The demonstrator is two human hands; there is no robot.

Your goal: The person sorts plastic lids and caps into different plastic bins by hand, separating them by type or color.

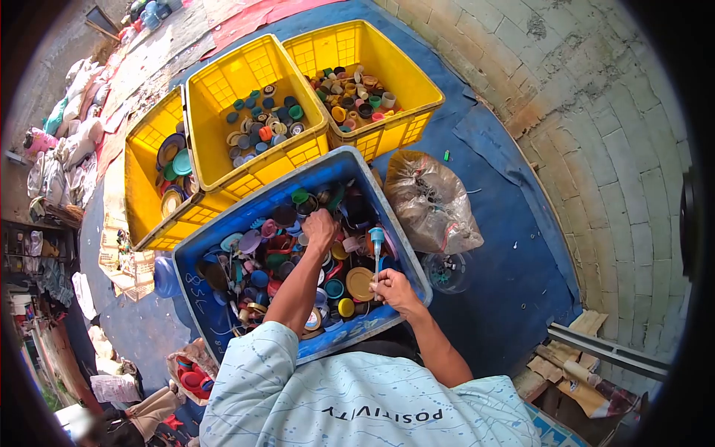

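A blue crate (195, 298) full of mixed plastic caps and lids stands in front of me. My left hand (319, 228) is down among the caps near the crate's far side, beside a green cap (300, 196); its fingers are partly hidden and what they hold, if anything, is too small to name. Over the right side of the crate, my right hand (395, 290) pinches the tube of a light-blue pump top (377, 237), which points upward. A round tan lid (360, 284) lies just left of that hand.
Three yellow crates (257, 173) with sorted caps stand beyond the blue one. To the right are a clear plastic bag (432, 203) and a transparent tub (448, 273). A bag of red pieces (195, 376) sits at the lower left. A block wall (603, 164) rises at right.
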